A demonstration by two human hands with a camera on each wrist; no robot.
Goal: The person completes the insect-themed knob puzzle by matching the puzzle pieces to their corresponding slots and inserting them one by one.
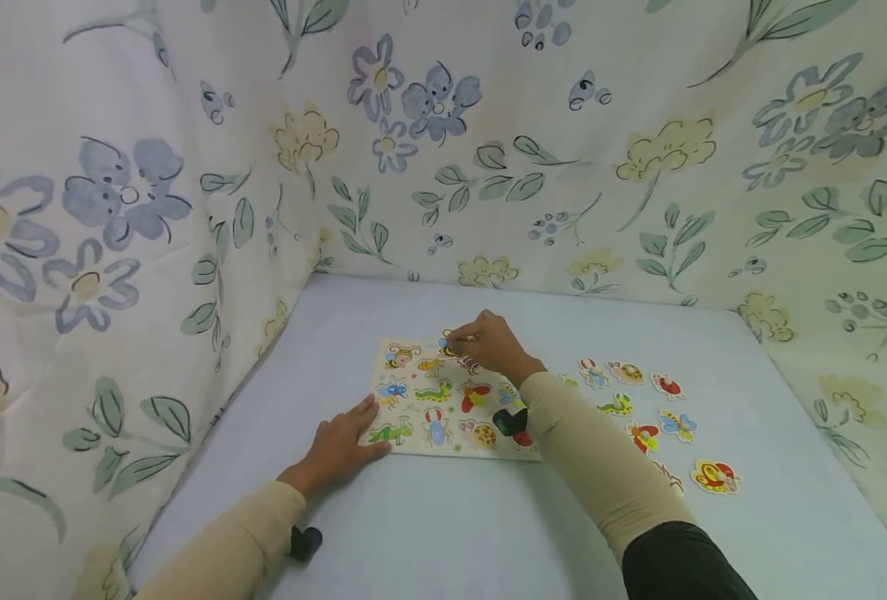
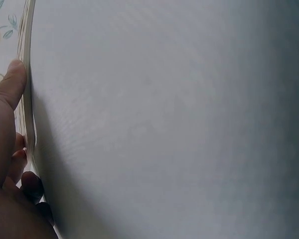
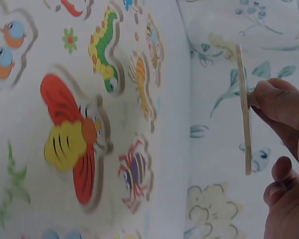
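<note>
My right hand (image 1: 492, 343) pinches a flat wooden puzzle piece (image 3: 245, 124) by its small knob between thumb and finger. In the right wrist view that piece shows edge-on, raised over the board's far side; its printed face is mostly hidden. Below lies a cream puzzle board (image 1: 416, 443) printed with insects, among them a caterpillar (image 3: 105, 50), a red-winged bug (image 3: 65, 144) and a purple beetle (image 3: 135, 172). At the board's near left corner rests my left hand (image 1: 342, 442), its thumb (image 2: 12, 82) along the near edge and its fingers against the left side.
Several loose insect pieces lie right of the board, including a caterpillar piece (image 1: 614, 405), a blue-winged piece (image 1: 678, 426) and a snail-like red and yellow piece (image 1: 716, 477). A floral curtain (image 1: 518, 192) closes off the white table (image 1: 443, 517) at the back and sides.
</note>
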